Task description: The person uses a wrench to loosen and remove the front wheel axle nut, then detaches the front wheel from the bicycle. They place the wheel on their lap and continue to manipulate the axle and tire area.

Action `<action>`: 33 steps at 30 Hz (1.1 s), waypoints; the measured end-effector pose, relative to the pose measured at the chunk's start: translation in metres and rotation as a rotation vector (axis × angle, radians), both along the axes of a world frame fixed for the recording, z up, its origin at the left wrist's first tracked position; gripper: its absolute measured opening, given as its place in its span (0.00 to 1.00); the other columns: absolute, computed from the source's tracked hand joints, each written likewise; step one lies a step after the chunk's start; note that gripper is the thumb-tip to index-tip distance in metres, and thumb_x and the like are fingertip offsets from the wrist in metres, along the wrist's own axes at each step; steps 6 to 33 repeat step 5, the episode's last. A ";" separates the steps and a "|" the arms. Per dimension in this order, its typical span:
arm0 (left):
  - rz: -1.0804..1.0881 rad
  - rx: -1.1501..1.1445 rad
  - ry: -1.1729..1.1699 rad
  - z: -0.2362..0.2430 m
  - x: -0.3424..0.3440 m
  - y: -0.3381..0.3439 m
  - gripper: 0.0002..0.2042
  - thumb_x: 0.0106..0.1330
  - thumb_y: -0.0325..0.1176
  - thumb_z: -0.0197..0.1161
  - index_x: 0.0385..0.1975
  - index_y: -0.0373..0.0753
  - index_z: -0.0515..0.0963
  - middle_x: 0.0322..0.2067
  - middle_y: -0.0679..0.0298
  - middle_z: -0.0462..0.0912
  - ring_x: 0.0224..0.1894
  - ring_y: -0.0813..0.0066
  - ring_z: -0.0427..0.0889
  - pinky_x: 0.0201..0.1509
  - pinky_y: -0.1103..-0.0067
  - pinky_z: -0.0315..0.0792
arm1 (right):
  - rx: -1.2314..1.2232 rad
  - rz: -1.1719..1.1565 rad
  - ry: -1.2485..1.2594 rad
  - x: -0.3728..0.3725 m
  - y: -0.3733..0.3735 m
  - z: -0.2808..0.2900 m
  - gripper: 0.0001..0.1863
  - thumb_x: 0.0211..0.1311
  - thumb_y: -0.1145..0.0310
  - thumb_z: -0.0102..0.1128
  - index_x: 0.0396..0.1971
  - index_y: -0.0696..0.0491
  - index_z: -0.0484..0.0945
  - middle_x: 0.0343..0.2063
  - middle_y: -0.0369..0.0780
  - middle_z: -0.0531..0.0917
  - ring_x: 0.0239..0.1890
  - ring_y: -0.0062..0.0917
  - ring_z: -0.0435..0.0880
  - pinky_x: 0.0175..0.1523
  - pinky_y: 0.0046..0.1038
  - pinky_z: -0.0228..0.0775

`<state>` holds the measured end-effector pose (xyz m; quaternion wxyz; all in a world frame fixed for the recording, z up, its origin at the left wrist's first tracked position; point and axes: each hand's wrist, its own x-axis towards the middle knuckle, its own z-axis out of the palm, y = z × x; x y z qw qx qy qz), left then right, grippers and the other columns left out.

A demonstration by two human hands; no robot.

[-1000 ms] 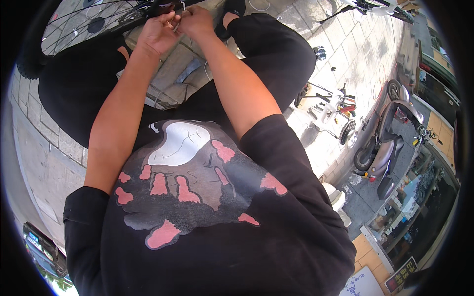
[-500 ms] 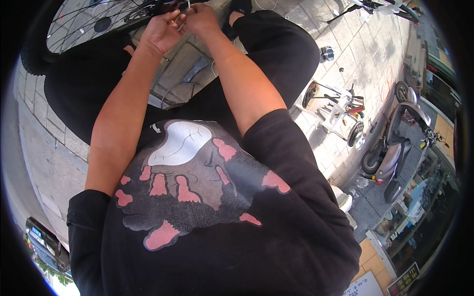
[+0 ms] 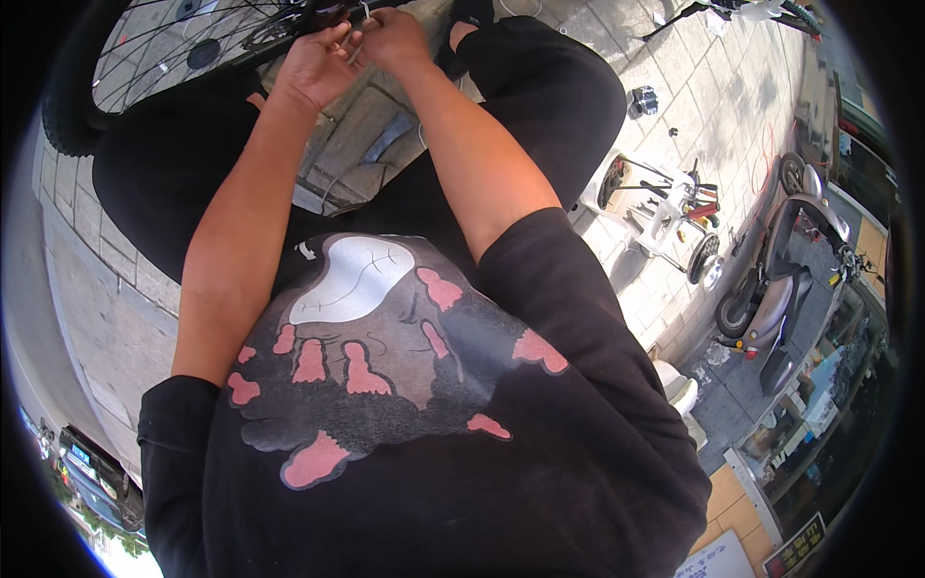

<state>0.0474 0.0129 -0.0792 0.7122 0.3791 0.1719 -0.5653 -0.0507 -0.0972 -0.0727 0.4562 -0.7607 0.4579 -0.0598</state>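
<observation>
Both arms stretch away from me to a bicycle at the top edge, where its spoked wheel and dark frame show. My left hand is palm up below the frame, its fingers curled in and touching the other hand's fingertips. Beside it my right hand is closed, with a thin white strip poking out at its fingertips. What lies between the two hands is too small and covered to make out. A dark round piece shows among the spokes.
A white stool-like stand loaded with hand tools is at right, near a small metallic part. Farther right stands a parked scooter. Another bicycle's wheel shows top right. My bent legs flank the paved ground.
The whole view has shifted slightly. My hands stay together at the bicycle with nearly the same grip.
</observation>
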 end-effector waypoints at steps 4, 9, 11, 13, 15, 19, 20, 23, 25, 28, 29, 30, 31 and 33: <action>-0.004 -0.002 0.017 0.002 0.000 -0.001 0.09 0.73 0.27 0.58 0.50 0.39 0.77 0.46 0.65 0.79 0.50 0.70 0.79 0.61 0.62 0.73 | -0.050 0.008 -0.013 0.002 -0.003 -0.015 0.16 0.66 0.57 0.60 0.46 0.50 0.86 0.45 0.47 0.88 0.52 0.41 0.86 0.59 0.39 0.76; -0.002 0.000 0.012 0.002 0.001 -0.001 0.09 0.73 0.27 0.58 0.50 0.39 0.77 0.46 0.65 0.79 0.50 0.70 0.79 0.61 0.62 0.73 | -0.073 0.025 -0.021 0.005 -0.003 -0.024 0.17 0.65 0.57 0.61 0.47 0.50 0.87 0.45 0.47 0.88 0.52 0.41 0.86 0.60 0.38 0.76; -0.002 0.000 0.012 0.002 0.001 -0.001 0.09 0.73 0.27 0.58 0.50 0.39 0.77 0.46 0.65 0.79 0.50 0.70 0.79 0.61 0.62 0.73 | -0.073 0.025 -0.021 0.005 -0.003 -0.024 0.17 0.65 0.57 0.61 0.47 0.50 0.87 0.45 0.47 0.88 0.52 0.41 0.86 0.60 0.38 0.76; -0.002 0.000 0.012 0.002 0.001 -0.001 0.09 0.73 0.27 0.58 0.50 0.39 0.77 0.46 0.65 0.79 0.50 0.70 0.79 0.61 0.62 0.73 | -0.073 0.025 -0.021 0.005 -0.003 -0.024 0.17 0.65 0.57 0.61 0.47 0.50 0.87 0.45 0.47 0.88 0.52 0.41 0.86 0.60 0.38 0.76; -0.002 0.000 0.012 0.002 0.001 -0.001 0.09 0.73 0.27 0.58 0.50 0.39 0.77 0.46 0.65 0.79 0.50 0.70 0.79 0.61 0.62 0.73 | -0.073 0.025 -0.021 0.005 -0.003 -0.024 0.17 0.65 0.57 0.61 0.47 0.50 0.87 0.45 0.47 0.88 0.52 0.41 0.86 0.60 0.38 0.76; -0.002 0.000 0.012 0.002 0.001 -0.001 0.09 0.73 0.27 0.58 0.50 0.39 0.77 0.46 0.65 0.79 0.50 0.70 0.79 0.61 0.62 0.73 | -0.073 0.025 -0.021 0.005 -0.003 -0.024 0.17 0.65 0.57 0.61 0.47 0.50 0.87 0.45 0.47 0.88 0.52 0.41 0.86 0.60 0.38 0.76; -0.002 0.000 0.012 0.002 0.001 -0.001 0.09 0.73 0.27 0.58 0.50 0.39 0.77 0.46 0.65 0.79 0.50 0.70 0.79 0.61 0.62 0.73 | -0.073 0.025 -0.021 0.005 -0.003 -0.024 0.17 0.65 0.57 0.61 0.47 0.50 0.87 0.45 0.47 0.88 0.52 0.41 0.86 0.60 0.38 0.76; -0.002 0.000 0.012 0.002 0.001 -0.001 0.09 0.73 0.27 0.58 0.50 0.39 0.77 0.46 0.65 0.79 0.50 0.70 0.79 0.61 0.62 0.73 | -0.073 0.025 -0.021 0.005 -0.003 -0.024 0.17 0.65 0.57 0.61 0.47 0.50 0.87 0.45 0.47 0.88 0.52 0.41 0.86 0.60 0.38 0.76; -0.002 0.000 0.012 0.002 0.001 -0.001 0.09 0.73 0.27 0.58 0.50 0.39 0.77 0.46 0.65 0.79 0.50 0.70 0.79 0.61 0.62 0.73 | -0.073 0.025 -0.021 0.005 -0.003 -0.024 0.17 0.65 0.57 0.61 0.47 0.50 0.87 0.45 0.47 0.88 0.52 0.41 0.86 0.60 0.38 0.76; -0.002 0.000 0.012 0.002 0.001 -0.001 0.09 0.73 0.27 0.58 0.50 0.39 0.77 0.46 0.65 0.79 0.50 0.70 0.79 0.61 0.62 0.73 | -0.073 0.025 -0.021 0.005 -0.003 -0.024 0.17 0.65 0.57 0.61 0.47 0.50 0.87 0.45 0.47 0.88 0.52 0.41 0.86 0.60 0.38 0.76; -0.002 0.000 0.012 0.002 0.001 -0.001 0.09 0.73 0.27 0.58 0.50 0.39 0.77 0.46 0.65 0.79 0.50 0.70 0.79 0.61 0.62 0.73 | -0.073 0.025 -0.021 0.005 -0.003 -0.024 0.17 0.65 0.57 0.61 0.47 0.50 0.87 0.45 0.47 0.88 0.52 0.41 0.86 0.60 0.38 0.76; -0.002 0.000 0.012 0.002 0.001 -0.001 0.09 0.73 0.27 0.58 0.50 0.39 0.77 0.46 0.65 0.79 0.50 0.70 0.79 0.61 0.62 0.73 | -0.073 0.025 -0.021 0.005 -0.003 -0.024 0.17 0.65 0.57 0.61 0.47 0.50 0.87 0.45 0.47 0.88 0.52 0.41 0.86 0.60 0.38 0.76; -0.002 0.000 0.012 0.002 0.001 -0.001 0.09 0.73 0.27 0.58 0.50 0.39 0.77 0.46 0.65 0.79 0.50 0.70 0.79 0.61 0.62 0.73 | -0.073 0.025 -0.021 0.005 -0.003 -0.024 0.17 0.65 0.57 0.61 0.47 0.50 0.87 0.45 0.47 0.88 0.52 0.41 0.86 0.60 0.38 0.76; -0.002 0.000 0.012 0.002 0.001 -0.001 0.09 0.73 0.27 0.58 0.50 0.39 0.77 0.46 0.65 0.79 0.50 0.70 0.79 0.61 0.62 0.73 | -0.073 0.025 -0.021 0.005 -0.003 -0.024 0.17 0.65 0.57 0.61 0.47 0.50 0.87 0.45 0.47 0.88 0.52 0.41 0.86 0.60 0.38 0.76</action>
